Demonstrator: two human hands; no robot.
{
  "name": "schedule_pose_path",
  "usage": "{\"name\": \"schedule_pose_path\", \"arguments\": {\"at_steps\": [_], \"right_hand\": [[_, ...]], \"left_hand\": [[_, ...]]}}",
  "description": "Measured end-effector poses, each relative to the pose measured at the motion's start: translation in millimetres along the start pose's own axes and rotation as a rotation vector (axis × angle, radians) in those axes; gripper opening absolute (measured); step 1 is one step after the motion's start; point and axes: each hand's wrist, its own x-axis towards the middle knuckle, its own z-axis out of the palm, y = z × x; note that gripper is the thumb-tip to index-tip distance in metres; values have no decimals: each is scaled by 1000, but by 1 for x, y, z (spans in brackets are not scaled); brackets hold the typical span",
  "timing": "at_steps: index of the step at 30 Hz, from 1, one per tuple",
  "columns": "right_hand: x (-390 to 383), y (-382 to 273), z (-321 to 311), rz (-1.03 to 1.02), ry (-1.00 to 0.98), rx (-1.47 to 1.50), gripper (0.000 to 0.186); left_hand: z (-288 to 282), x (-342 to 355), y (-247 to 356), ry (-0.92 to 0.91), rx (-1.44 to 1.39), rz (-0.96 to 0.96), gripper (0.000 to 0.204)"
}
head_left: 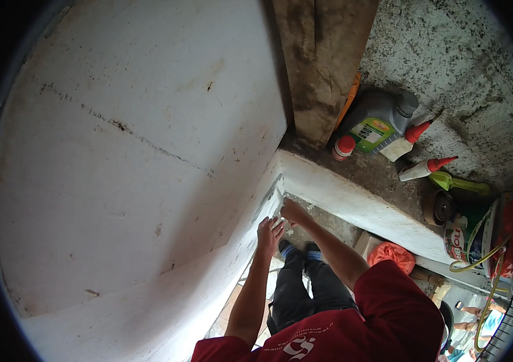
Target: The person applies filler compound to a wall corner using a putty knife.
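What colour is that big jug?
The jug is grey with a green label, clearest in the head view.

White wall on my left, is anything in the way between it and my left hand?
Nothing visible stands between your left hand and the white wall beside it; whether the fingers touch it, I can't tell.

We're looking down from the head, red shirt (371, 320) close at six o'clock, left hand (268, 234) and right hand (293, 212) farther off.
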Motion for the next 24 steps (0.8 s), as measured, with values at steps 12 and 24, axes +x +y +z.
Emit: {"name": "schedule_pose_path", "arguments": {"at_steps": [12,24], "right_hand": [[-15,-5,45,-33,87,636,17],[-25,-9,14,-48,56,627,16]], "left_hand": [[24,41,21,-270,-183,-382,30],[41,45,-1,-13,-229,-196,37]]}}
